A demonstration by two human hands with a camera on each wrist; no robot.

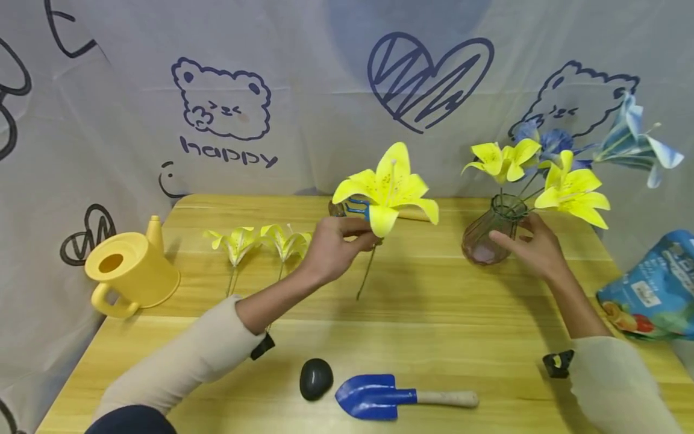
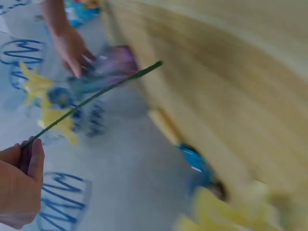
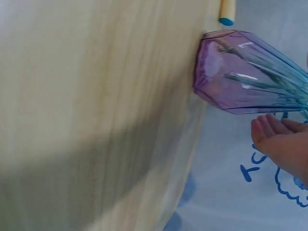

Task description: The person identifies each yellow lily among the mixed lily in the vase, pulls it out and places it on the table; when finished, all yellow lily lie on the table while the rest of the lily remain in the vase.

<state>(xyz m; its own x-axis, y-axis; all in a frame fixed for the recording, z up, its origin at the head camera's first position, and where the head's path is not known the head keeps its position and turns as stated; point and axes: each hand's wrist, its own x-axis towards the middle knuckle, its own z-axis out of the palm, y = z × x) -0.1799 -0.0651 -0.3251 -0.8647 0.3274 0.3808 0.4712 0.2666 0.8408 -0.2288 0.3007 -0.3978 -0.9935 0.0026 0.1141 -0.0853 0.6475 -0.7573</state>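
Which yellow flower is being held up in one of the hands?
The yellow flower whose stem is in the left hand; the other yellow flowers lie on the table or stand in the vase.

Watering can (image 1: 132, 271); black stone (image 1: 315, 379); trowel (image 1: 403, 396).

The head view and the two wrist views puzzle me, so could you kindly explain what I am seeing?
No machine here: a person works bare-handed. The wide picture comes from a head-worn camera, the others from one on each wrist. The left hand holds a yellow lily by its stem. The right hand is at a glass vase of yellow and blue flowers; whether it touches is unclear. On the table are two more lilies, a yellow watering can, a black stone and a blue trowel.
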